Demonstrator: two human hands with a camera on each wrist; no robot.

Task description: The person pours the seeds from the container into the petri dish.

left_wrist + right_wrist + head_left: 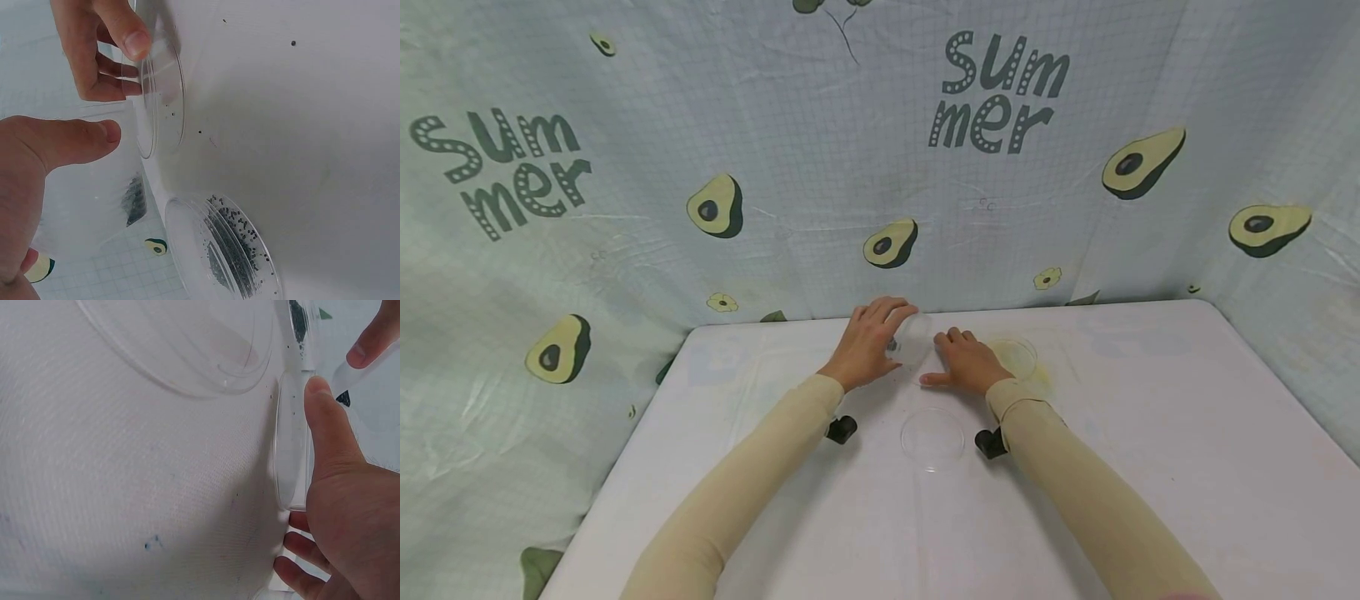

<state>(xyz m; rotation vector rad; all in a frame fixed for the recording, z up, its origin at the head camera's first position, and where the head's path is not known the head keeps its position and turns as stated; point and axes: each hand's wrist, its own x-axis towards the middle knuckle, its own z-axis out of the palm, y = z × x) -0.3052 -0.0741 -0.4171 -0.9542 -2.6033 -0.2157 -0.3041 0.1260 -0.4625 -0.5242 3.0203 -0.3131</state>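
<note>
My left hand (867, 343) grips a clear, see-through container (914, 340); black grains (134, 201) lie gathered in its lower corner. Whether it is a cup or a bag I cannot tell. With thumb and fingers on either side, my right hand (968, 363) holds a clear petri dish (291, 444) at the table surface. A few black specks show in that dish. Another petri dish (265, 259), holding many black grains, stands close by in the left wrist view; in the head view the left hand mostly hides it.
An empty-looking clear dish (932, 439) lies on the white table (1150, 433) between the forearms. To the right of the right hand sits a dish with a yellowish tint (1017, 357). Loose grains (293, 43) dot the tabletop. A printed cloth (820, 150) hangs behind.
</note>
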